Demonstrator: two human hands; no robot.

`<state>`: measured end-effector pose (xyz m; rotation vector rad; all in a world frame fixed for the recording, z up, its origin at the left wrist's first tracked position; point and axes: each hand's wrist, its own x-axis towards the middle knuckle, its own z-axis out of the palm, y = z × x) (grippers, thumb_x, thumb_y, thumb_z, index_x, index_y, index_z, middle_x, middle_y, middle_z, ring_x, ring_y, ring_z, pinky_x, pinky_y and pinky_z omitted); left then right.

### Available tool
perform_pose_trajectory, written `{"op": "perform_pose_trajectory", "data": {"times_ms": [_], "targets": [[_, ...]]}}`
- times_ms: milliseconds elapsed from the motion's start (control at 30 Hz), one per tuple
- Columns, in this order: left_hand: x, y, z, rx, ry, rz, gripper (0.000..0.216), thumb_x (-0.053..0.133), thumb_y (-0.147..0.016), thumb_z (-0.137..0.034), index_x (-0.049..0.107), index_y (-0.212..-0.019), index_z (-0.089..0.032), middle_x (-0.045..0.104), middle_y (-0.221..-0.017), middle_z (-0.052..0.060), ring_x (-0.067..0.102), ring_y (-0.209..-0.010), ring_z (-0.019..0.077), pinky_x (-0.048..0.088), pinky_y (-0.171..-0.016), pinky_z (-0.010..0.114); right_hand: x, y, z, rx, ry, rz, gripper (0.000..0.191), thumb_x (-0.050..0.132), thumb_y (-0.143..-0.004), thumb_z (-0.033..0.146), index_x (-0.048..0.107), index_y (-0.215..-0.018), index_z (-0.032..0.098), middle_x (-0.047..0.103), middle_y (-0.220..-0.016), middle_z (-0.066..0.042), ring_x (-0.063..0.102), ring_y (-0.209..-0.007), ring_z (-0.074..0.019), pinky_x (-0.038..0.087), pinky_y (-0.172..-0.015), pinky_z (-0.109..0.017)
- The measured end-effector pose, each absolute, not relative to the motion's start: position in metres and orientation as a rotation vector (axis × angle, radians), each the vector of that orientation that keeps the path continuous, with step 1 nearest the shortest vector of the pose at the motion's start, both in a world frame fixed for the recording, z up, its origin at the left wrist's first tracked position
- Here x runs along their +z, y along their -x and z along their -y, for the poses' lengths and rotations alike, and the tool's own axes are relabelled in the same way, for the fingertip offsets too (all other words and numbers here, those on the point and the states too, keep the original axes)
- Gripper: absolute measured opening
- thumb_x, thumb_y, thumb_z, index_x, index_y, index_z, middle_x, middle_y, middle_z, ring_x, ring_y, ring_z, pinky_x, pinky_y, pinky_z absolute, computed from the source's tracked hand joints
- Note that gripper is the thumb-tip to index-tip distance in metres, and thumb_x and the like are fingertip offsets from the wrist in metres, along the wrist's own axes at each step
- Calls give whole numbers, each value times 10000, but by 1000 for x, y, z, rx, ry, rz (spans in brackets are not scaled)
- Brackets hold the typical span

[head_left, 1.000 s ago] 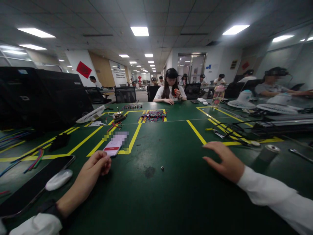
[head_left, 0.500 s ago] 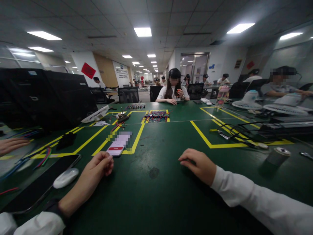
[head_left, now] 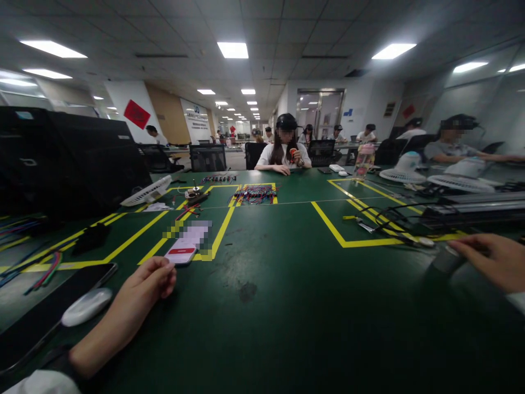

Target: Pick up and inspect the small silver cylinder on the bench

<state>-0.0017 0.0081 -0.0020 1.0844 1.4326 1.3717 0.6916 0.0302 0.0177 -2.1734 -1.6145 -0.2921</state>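
Note:
My left hand (head_left: 150, 282) rests on the green table (head_left: 287, 306) with its fingers loosely curled in and nothing visible in them. Its knuckles lie right by the lower left corner of a smartphone (head_left: 189, 245), whose bright screen faces up. Out at the right edge, my right hand (head_left: 494, 260) has its fingers over the top of a short silvery metal cylinder (head_left: 445, 264) standing on the table. The hand hides the cylinder's top and right side, and the grip is partly hidden.
Left of my left forearm are a white mouse (head_left: 87, 306) and a large black tablet-like slab (head_left: 53, 314). A heap of coloured wires (head_left: 256, 193) lies mid-table among yellow tape lines. Black cables (head_left: 385, 221) lie behind the cylinder. A person (head_left: 285, 150) sits opposite.
My right hand has moved right from the table's middle to the metal cylinder. My left hand stays by the phone. The view has turned slightly right, and another hand at the left edge is gone from view.

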Motion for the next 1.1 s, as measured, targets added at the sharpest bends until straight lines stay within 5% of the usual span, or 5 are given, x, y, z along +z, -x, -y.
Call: {"op": "perform_pose_trajectory", "data": {"times_ms": [600, 800, 1100], "targets": [[2, 0, -5, 1388, -1026, -1423, 148, 669, -783, -315, 558, -788, -217, 580, -642, -53, 489, -539, 119, 393, -494, 241, 25, -700, -27, -142, 2272, 1446, 527, 693, -573, 651, 742, -858, 210, 673, -796, -140, 545, -547, -173, 364, -553, -332], [-10, 11, -11, 1372, -1080, -1388, 239, 702, -753, -382, 532, -796, -219, 558, -648, -57, 483, -538, 116, 388, -476, 228, 23, -691, -25, -78, 2426, 1307, 512, 591, -648, 660, 708, -961, 272, 676, -885, -59, 576, -694, -210, 415, -664, -339], [-7, 10, -9, 1350, -1074, -1396, 212, 669, -790, -372, 523, -822, -222, 560, -668, -55, 482, -560, 117, 395, -492, 231, 27, -686, -24, 7, 2446, 1262, 485, 636, -686, 613, 694, -1028, 276, 672, -916, -72, 563, -708, -192, 405, -687, -334]]}}
